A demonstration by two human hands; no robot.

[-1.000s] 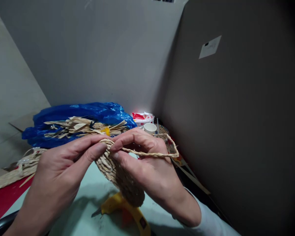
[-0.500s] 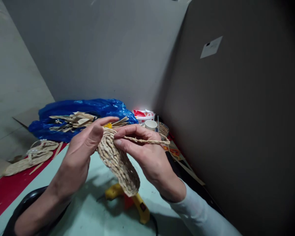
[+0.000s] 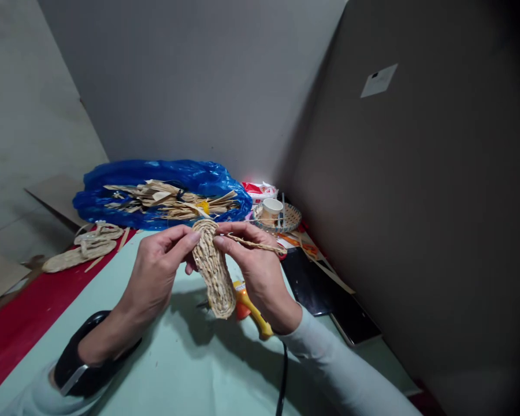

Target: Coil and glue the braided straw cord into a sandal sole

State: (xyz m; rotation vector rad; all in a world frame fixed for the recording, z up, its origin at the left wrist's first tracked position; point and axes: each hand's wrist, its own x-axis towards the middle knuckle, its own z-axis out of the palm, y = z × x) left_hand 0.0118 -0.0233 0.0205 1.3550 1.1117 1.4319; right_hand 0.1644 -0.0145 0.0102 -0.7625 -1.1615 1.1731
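Between my two hands hangs a sole-shaped piece of coiled, braided straw [image 3: 215, 277], narrow and tan, its top end held above the table. My left hand [image 3: 158, 263] pinches its upper left edge between thumb and fingers. On the other side, my right hand [image 3: 260, 268] grips the upper right edge. A loose twisted straw cord [image 3: 255, 245] runs from the piece across the right hand's fingers. Behind and below lies a yellow and orange glue gun [image 3: 255, 315], partly hidden by the piece and my right hand.
Dry straw strips [image 3: 164, 196] lie in a blue plastic bag [image 3: 112, 167] at the back. A white cup [image 3: 272, 212] stands in a woven tray [image 3: 292, 218]. Straw sandals [image 3: 82, 251] lie at left. A dark phone-like slab [image 3: 355, 320] and orange-handled scissors [image 3: 305, 245] sit at right.
My left hand has gone from spread fingers at the edge to a pinch on the straw piece. The piece now shows its flat face more fully.
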